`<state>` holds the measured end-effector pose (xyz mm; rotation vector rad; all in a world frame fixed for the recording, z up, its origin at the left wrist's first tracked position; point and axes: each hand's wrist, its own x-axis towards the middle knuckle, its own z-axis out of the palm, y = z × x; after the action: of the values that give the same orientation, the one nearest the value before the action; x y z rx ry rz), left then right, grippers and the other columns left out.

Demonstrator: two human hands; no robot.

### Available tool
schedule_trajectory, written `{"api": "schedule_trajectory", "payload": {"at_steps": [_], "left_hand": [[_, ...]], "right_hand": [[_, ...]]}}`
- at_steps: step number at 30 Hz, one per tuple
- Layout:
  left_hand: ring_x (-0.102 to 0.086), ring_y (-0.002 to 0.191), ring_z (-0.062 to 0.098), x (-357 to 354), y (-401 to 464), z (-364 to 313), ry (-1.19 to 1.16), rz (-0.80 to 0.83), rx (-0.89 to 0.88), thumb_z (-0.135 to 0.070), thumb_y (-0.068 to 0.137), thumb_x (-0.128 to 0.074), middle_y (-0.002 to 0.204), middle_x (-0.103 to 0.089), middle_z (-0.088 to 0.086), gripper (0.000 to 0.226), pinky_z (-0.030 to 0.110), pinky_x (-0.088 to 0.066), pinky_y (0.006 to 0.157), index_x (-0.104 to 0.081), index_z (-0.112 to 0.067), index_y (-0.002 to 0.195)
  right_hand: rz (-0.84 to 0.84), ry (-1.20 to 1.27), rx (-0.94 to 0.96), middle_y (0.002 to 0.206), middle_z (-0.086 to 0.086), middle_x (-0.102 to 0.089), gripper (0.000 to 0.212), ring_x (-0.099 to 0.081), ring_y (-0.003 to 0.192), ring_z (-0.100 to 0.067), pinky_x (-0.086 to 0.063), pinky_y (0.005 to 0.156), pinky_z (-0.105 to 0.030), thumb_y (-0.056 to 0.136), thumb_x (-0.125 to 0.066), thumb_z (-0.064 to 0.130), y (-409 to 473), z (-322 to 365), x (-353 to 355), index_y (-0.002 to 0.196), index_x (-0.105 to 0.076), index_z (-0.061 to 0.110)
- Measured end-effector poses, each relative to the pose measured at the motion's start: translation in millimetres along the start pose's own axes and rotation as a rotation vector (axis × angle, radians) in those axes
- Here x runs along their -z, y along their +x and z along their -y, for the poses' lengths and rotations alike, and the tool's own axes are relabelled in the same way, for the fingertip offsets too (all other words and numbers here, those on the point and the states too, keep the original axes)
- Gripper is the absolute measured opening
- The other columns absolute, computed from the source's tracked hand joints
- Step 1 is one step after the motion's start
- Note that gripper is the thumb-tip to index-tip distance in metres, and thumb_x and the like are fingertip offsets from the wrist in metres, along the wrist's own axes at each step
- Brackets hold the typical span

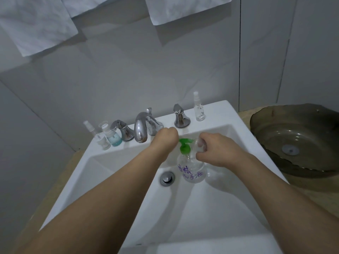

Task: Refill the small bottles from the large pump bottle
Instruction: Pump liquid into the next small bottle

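Observation:
A large clear pump bottle (192, 171) with purple writing and a green pump head (185, 145) stands in the white sink (110, 180). My left hand (166, 137) is bent down at the wrist beside the pump head, its fingers hidden. My right hand (214, 149) grips a small clear bottle (199, 143) right by the pump's spout. On the sink's back ledge stand a small spray bottle (199, 107) at the right, and at the left another spray bottle (95, 133) and a small bottle with blue liquid (112, 136).
A chrome faucet (140, 128) with two handles (180, 116) sits on the ledge behind my hands. The drain plug (167, 178) lies left of the pump bottle. A dark glass basin (297, 138) stands at the right. White towels (34, 24) hang on the wall.

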<state>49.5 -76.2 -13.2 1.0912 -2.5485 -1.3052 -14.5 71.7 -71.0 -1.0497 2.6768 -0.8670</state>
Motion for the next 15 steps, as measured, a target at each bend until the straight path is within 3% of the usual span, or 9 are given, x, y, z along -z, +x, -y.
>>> {"api": "schedule_trajectory", "payload": {"at_steps": [2,6,12,15], "left_hand": [[-0.053,0.086,0.028,-2,6,-5,0.005,0.022,0.150,-0.018,0.096,-0.034,0.099,-0.055,0.014,0.028,0.037,-0.045,0.075,-0.056,-0.001,0.101],[-0.063,0.079,0.041,-4,17,-13,0.084,0.207,0.423,-0.034,0.091,-0.033,0.091,-0.063,0.024,0.050,0.049,-0.054,0.068,-0.056,0.010,0.088],[-0.066,0.072,0.050,-15,16,-19,0.135,0.205,0.443,-0.026,0.090,-0.034,0.094,-0.062,0.032,0.049,0.059,-0.056,0.073,-0.056,0.015,0.103],[-0.064,0.079,0.050,-25,13,-14,0.076,0.174,0.414,-0.020,0.090,-0.031,0.097,-0.060,0.027,0.040,0.060,-0.056,0.065,-0.057,0.008,0.100]], "right_hand": [[-0.002,0.001,-0.003,0.079,0.011,-0.060,0.024,-0.057,0.076,-0.014,-0.037,0.060,-0.027,0.067,-0.064,0.038,0,1,1,0.085,-0.050,0.029],[-0.002,-0.012,0.006,0.081,0.010,-0.059,0.025,-0.056,0.076,-0.014,-0.037,0.060,-0.028,0.067,-0.064,0.039,-1,2,1,0.085,-0.050,0.029],[0.004,-0.021,0.016,0.085,0.008,-0.060,0.026,-0.057,0.079,-0.016,-0.037,0.061,-0.029,0.068,-0.063,0.039,-1,3,3,0.088,-0.051,0.027],[0.002,-0.037,0.021,0.086,0.007,-0.059,0.026,-0.056,0.079,-0.017,-0.038,0.059,-0.029,0.069,-0.063,0.039,-1,3,3,0.089,-0.052,0.025]]}}
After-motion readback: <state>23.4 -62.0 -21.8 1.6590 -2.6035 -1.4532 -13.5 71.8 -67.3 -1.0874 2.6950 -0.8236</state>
